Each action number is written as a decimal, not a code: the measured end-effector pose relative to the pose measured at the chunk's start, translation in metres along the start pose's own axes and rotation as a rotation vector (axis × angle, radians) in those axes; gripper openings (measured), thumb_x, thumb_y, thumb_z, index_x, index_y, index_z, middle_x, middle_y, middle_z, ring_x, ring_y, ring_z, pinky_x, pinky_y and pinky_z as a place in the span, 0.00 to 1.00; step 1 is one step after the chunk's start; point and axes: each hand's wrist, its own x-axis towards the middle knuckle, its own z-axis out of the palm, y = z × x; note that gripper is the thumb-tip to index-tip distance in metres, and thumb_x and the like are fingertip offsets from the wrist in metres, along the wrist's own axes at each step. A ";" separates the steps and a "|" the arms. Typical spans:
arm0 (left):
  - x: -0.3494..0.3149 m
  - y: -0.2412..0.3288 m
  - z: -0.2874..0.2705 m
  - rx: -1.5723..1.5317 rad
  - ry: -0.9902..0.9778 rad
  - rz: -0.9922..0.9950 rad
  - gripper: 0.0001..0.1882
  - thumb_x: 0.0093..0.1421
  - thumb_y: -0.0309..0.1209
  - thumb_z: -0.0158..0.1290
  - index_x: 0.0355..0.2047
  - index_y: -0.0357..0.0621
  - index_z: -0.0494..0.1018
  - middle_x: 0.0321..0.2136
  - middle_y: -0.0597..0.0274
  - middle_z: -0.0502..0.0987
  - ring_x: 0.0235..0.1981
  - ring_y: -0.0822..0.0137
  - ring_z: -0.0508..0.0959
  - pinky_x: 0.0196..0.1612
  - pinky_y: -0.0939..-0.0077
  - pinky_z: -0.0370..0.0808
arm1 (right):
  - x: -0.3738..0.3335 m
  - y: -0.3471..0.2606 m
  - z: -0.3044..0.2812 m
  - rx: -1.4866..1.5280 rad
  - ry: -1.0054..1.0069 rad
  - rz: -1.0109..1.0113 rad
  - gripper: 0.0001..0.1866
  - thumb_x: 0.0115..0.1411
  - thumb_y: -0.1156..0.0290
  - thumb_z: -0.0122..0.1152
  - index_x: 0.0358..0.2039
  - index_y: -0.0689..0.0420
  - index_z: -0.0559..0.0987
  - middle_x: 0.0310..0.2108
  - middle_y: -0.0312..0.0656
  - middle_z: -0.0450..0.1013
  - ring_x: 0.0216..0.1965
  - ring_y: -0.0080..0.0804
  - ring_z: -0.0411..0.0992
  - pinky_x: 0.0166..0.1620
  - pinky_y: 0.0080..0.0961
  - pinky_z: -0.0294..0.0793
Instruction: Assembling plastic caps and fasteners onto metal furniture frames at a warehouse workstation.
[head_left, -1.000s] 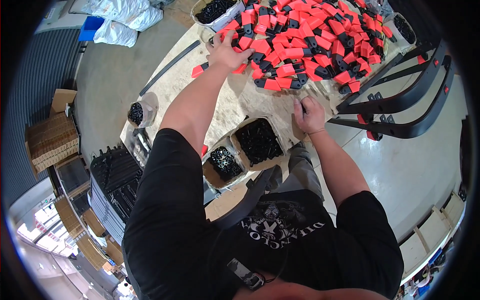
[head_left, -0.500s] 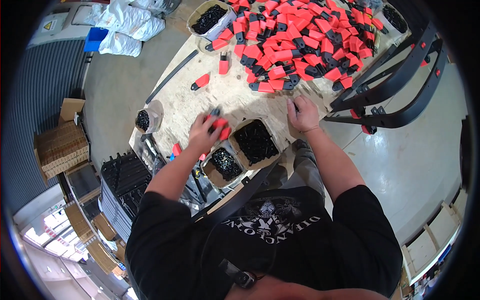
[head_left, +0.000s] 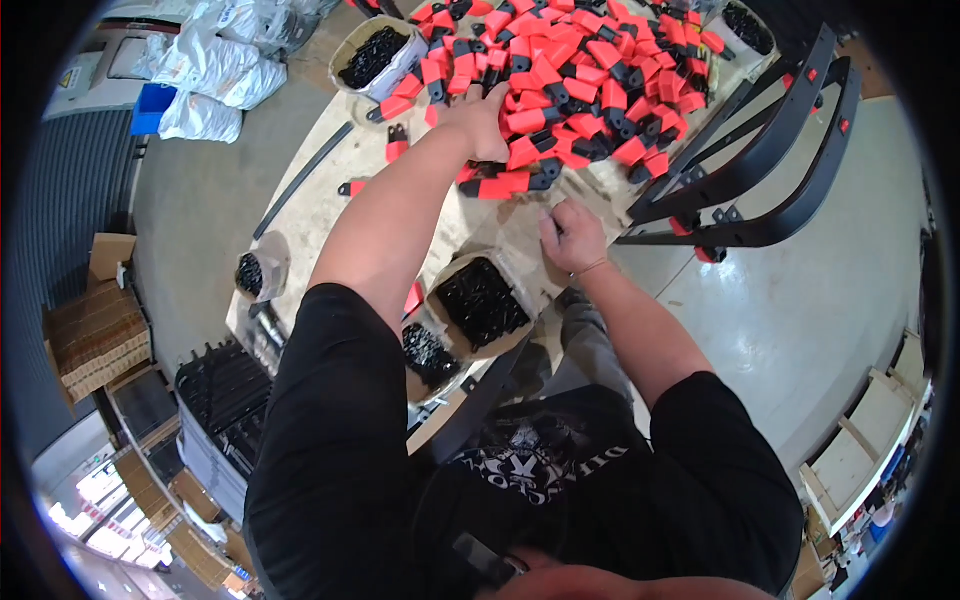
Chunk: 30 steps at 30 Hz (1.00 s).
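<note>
My left hand (head_left: 478,118) reaches to the near left edge of a heap of red-and-black plastic parts (head_left: 560,85). Its fingers are spread over the parts, and I see none gripped. On the near edge of the wooden table (head_left: 330,190) rests my right hand (head_left: 575,236), its fingers curled in. Something dark shows between thumb and fingers, too small to make out. A tub of small black pieces (head_left: 483,303) stands between my arms. Beside it, a tub of small mixed hardware (head_left: 428,355) is partly covered by my left sleeve. A red part (head_left: 413,298) peeks out beside my left forearm.
Black curved frames (head_left: 750,190) with red fittings jut out at the table's right. Further tubs of black pieces stand at the far left (head_left: 375,60), far right (head_left: 748,30) and left edge (head_left: 252,274). A black strip (head_left: 303,180) lies along the left edge.
My left hand has moved from beside the near tubs, where it had red-and-black parts, forward to the heap, and its fingers have spread. My right hand stays at the table edge. The view has shifted.
</note>
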 end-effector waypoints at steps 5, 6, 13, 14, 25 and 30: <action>-0.015 -0.024 0.007 0.010 0.037 0.103 0.58 0.44 0.48 0.66 0.74 0.69 0.48 0.71 0.53 0.55 0.69 0.50 0.62 0.68 0.42 0.60 | -0.001 0.006 -0.004 -0.004 0.014 0.006 0.13 0.60 0.66 0.64 0.22 0.56 0.74 0.24 0.45 0.70 0.26 0.50 0.73 0.31 0.44 0.74; -0.022 -0.043 0.021 -0.033 0.033 0.109 0.55 0.46 0.49 0.65 0.73 0.69 0.50 0.70 0.54 0.58 0.69 0.51 0.62 0.67 0.43 0.60 | 0.001 0.002 -0.001 0.006 0.012 -0.006 0.13 0.60 0.66 0.64 0.22 0.56 0.74 0.24 0.45 0.70 0.26 0.50 0.73 0.31 0.44 0.74; -0.137 -0.121 0.087 -0.091 0.137 0.127 0.38 0.52 0.46 0.60 0.65 0.62 0.65 0.62 0.58 0.68 0.65 0.51 0.65 0.66 0.49 0.64 | 0.001 0.010 -0.005 0.000 -0.005 0.011 0.12 0.60 0.65 0.64 0.23 0.56 0.75 0.25 0.45 0.71 0.27 0.51 0.73 0.31 0.45 0.74; -0.162 -0.132 0.097 -0.070 0.135 0.116 0.39 0.51 0.46 0.61 0.64 0.60 0.66 0.61 0.57 0.69 0.65 0.50 0.65 0.66 0.50 0.63 | 0.000 0.008 -0.007 -0.006 -0.015 0.010 0.12 0.60 0.65 0.64 0.23 0.56 0.75 0.25 0.45 0.71 0.27 0.51 0.73 0.31 0.45 0.74; -0.178 -0.096 0.066 -0.135 0.483 0.223 0.37 0.52 0.49 0.63 0.61 0.50 0.70 0.64 0.46 0.63 0.65 0.46 0.63 0.68 0.50 0.59 | -0.002 0.007 -0.005 0.023 -0.013 0.013 0.12 0.61 0.65 0.63 0.24 0.56 0.73 0.26 0.46 0.71 0.28 0.50 0.73 0.33 0.44 0.75; -0.071 0.049 0.041 -0.097 0.529 0.536 0.40 0.51 0.48 0.63 0.65 0.61 0.66 0.67 0.51 0.60 0.69 0.48 0.59 0.65 0.32 0.56 | -0.001 0.005 0.003 0.042 0.008 -0.041 0.10 0.60 0.65 0.63 0.25 0.55 0.75 0.26 0.46 0.71 0.29 0.51 0.74 0.33 0.44 0.75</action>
